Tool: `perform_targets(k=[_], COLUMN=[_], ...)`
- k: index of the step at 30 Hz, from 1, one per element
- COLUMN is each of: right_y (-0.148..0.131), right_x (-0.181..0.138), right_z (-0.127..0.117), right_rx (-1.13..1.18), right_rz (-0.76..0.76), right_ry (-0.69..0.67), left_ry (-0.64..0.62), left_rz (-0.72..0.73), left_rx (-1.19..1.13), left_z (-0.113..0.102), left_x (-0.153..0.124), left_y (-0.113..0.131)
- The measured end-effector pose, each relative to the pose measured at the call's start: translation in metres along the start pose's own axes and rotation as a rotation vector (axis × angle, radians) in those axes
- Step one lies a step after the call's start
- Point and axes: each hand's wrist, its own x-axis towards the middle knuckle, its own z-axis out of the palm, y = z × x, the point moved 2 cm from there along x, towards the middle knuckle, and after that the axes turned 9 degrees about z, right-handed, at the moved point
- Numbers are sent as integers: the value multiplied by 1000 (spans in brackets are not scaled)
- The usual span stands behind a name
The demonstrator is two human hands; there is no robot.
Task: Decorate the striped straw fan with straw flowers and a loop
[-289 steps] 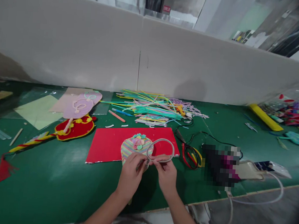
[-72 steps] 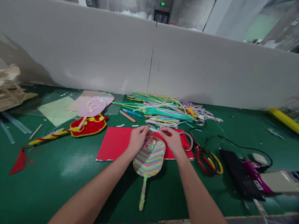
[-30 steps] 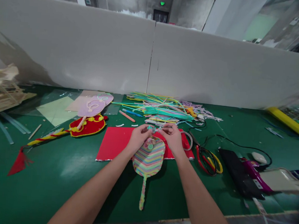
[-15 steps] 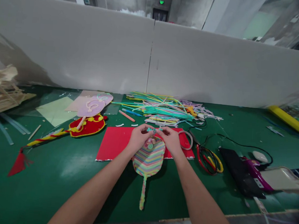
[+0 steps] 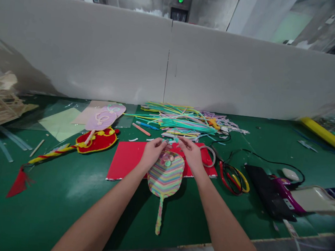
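A short, curled teal pipe cleaner piece (image 5: 172, 141) is pinched between the fingertips of my left hand (image 5: 153, 152) and my right hand (image 5: 190, 154), which sit a small gap apart. Just below them lies a striped pastel hand fan (image 5: 165, 181) with a twisted handle pointing towards me. Small round pink and green decorations (image 5: 167, 161) sit on its upper part. My wrists flank the fan. Under its top is a red board (image 5: 128, 157), and the hands hover over that board.
A pile of pipe cleaners (image 5: 182, 119) lies against the grey partition (image 5: 103, 54). To the left are a red fan (image 5: 99, 141) with a tassel and a lilac fan (image 5: 102, 118). Scissors (image 5: 234, 179), a tape ring (image 5: 210, 156) and a purple hot-glue gun (image 5: 286, 193) lie to the right.
My fingertips have drawn slightly apart, with more of the teal piece showing between them. The right fingers have loosened and lifted a little. The fan stays in place.
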Motion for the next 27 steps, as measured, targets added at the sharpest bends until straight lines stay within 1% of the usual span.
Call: perform_targets(k=[5, 8, 11, 14, 17, 19, 20, 22, 24, 27], right_y=[6, 12, 10, -12, -50, -76, -86, -99, -103, -103], right_x=[0, -4, -2, 12, 27, 32, 32, 30, 25, 17], right_z=[-11, -8, 0, 2, -3, -5, -5, -4, 0, 7], right_rx=[-30, -62, -84, -85, -71, -41, -10, 91, 170, 203], right_rz=[29, 45, 40, 11, -78, -152, -160, -120, -60, 20], right_ry=[70, 59, -3, -77, -143, -245, -227, -189, -180, -261], left_ry=[114, 127, 132, 132, 139, 167, 166, 151, 113, 22], left_rz=[1, -22, -22, 0, 35, 42, 53, 78, 102, 118], left_rx=[41, 8, -34, -63, -67, -46, -30, 6, 42, 105], left_z=[-17, -20, -20, -22, -24, -26, -26, -27, -27, -28], left_x=[8, 9, 14, 25, 37, 41, 42, 41, 39, 35], left_y=[-5, -2, 12, 37, 67, 82, 89, 97, 102, 107])
